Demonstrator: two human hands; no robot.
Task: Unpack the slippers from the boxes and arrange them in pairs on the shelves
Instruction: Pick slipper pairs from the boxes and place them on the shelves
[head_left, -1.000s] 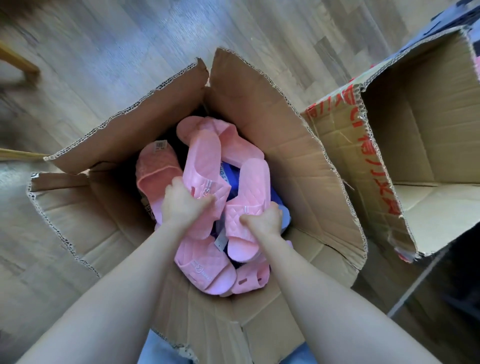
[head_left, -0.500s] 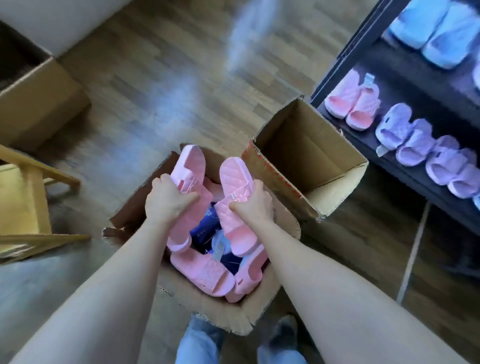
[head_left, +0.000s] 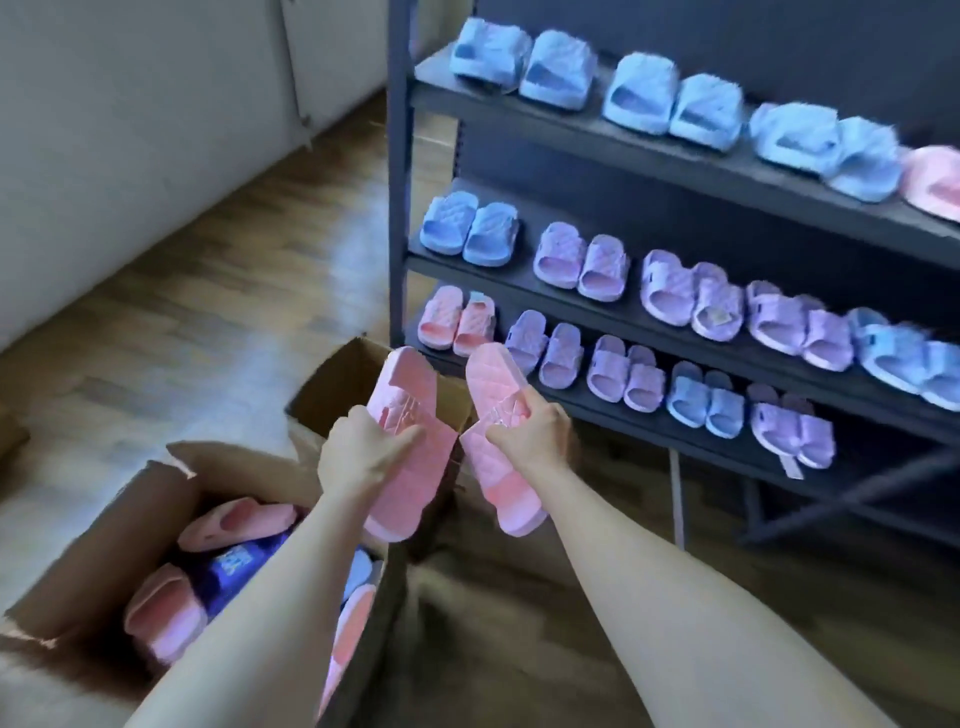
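My left hand (head_left: 363, 452) grips one pink slipper (head_left: 410, 447) by its strap, toe pointing up and away. My right hand (head_left: 530, 434) grips a second pink slipper (head_left: 493, 452) the same way, close beside the first. Both slippers hang in the air above the floor, between the open cardboard box (head_left: 104, 535) at lower left and the dark shelf unit (head_left: 649, 332) on the right. More pink slippers (head_left: 161, 618) and a blue packet (head_left: 234, 566) lie inside the box, partly hidden by my left forearm.
A second, empty-looking cardboard box (head_left: 337, 384) stands behind the held slippers, next to the shelf post. The shelves carry pairs of blue, lilac and pink slippers, with a pink pair (head_left: 457, 322) at the lowest shelf's left end. A white wall (head_left: 130, 130) runs at the left.
Both hands have lifted the two pink slippers out of the box and up toward the shelf. The view has swung up from the box to the shelves.
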